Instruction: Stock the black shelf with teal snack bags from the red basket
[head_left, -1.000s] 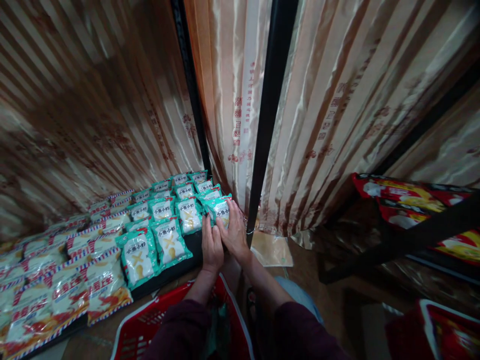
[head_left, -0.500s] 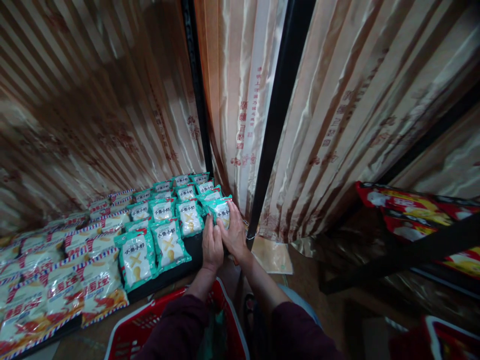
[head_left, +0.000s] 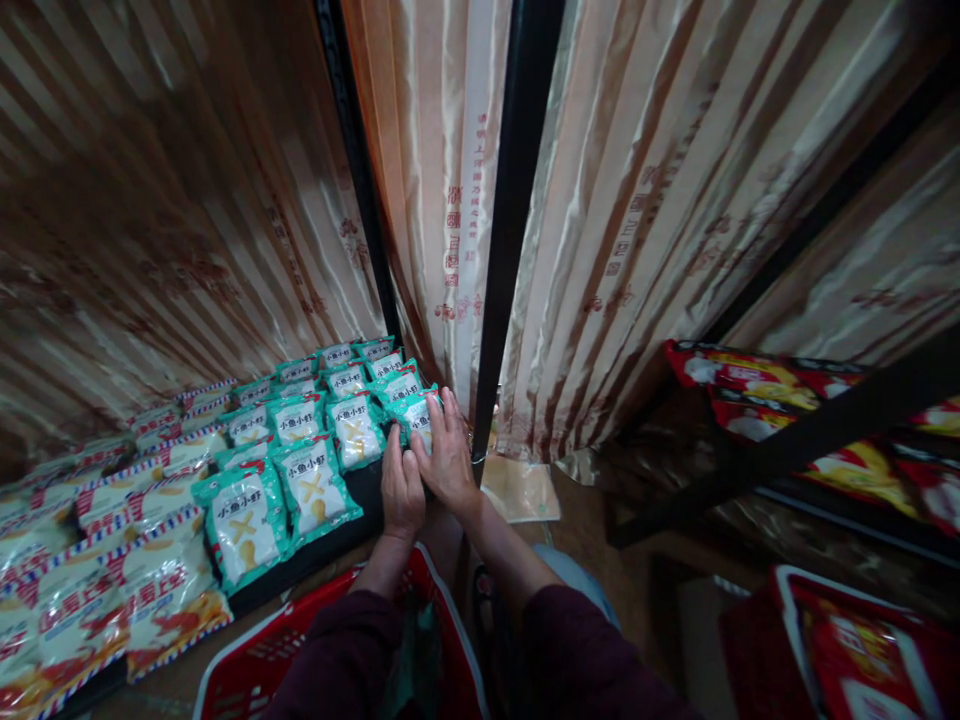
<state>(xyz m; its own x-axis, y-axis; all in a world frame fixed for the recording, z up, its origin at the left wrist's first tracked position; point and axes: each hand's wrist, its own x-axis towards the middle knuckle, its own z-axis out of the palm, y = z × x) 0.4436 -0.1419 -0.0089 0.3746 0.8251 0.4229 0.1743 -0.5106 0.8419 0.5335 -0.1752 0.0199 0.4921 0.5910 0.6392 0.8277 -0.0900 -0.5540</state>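
Note:
My left hand (head_left: 403, 490) is at the lower left corner of a green and white snack bag (head_left: 415, 413). My right hand (head_left: 448, 455) lies along the bag's right side, its fingers long and its thumb near the bag's front. Between them the two hands hold this bag at the right end of the front row, and part of its face is hidden by them. Similar snack bags (head_left: 310, 485) stand in rows to the left, propped upright on a low black shelf (head_left: 371, 490).
Cream snack bags (head_left: 169, 595) with striped edges fill the shelf's left part. A red basket (head_left: 450, 625) sits below my arms. Black posts (head_left: 517, 180) rise before the pleated curtain (head_left: 607, 250). To the right are red and yellow bags (head_left: 750, 375) and another red basket (head_left: 780, 620).
The view has turned slightly right, so everything sits further left. Both hands stay at the same snack bag, the right one lying a little further along its side.

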